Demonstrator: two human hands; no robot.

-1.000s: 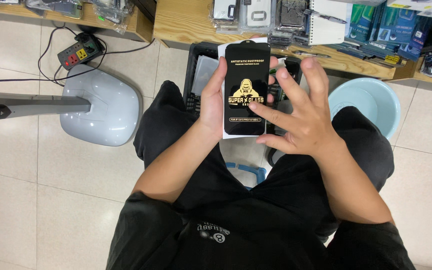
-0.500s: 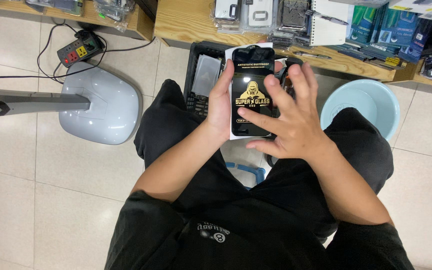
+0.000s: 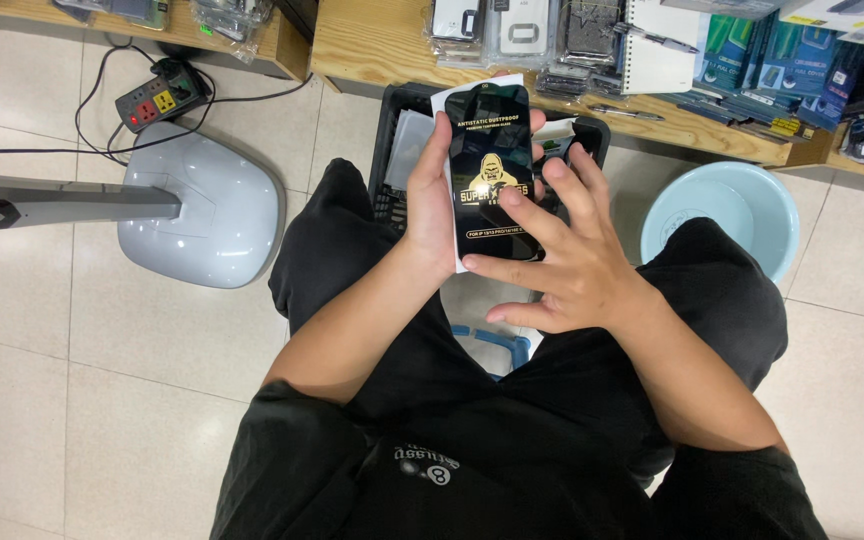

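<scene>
Hands: the left hand (image 3: 430,215) grips the long left edge of a flat black screen-protector packet (image 3: 492,170), thumb laid along the edge and fingers curled behind it, so that the packet stands upright above the lap with its printed face toward the camera. The right hand (image 3: 562,260) is spread open, holding nothing; its fingertips (image 3: 508,197) rest on the lower part of the packet face, the palm clear of it. A white backing card (image 3: 449,100) shows along the left and top edges behind the black face, so the packet appears partly worked but not separated; whether any film has been lifted cannot be told.

Below the hands, between the knees of the black trousers (image 3: 352,260), a blue stool edge (image 3: 497,343) is visible. Behind the packet a black plastic crate (image 3: 388,150) sits on the tiled floor (image 3: 102,380). To the left stands a grey fan base (image 3: 202,215), to the right a pale blue basin (image 3: 727,215). Farthest, a wooden counter (image 3: 372,45) carries phone cases and a spiral notebook (image 3: 662,50); a power strip (image 3: 160,100) lies on the floor.
</scene>
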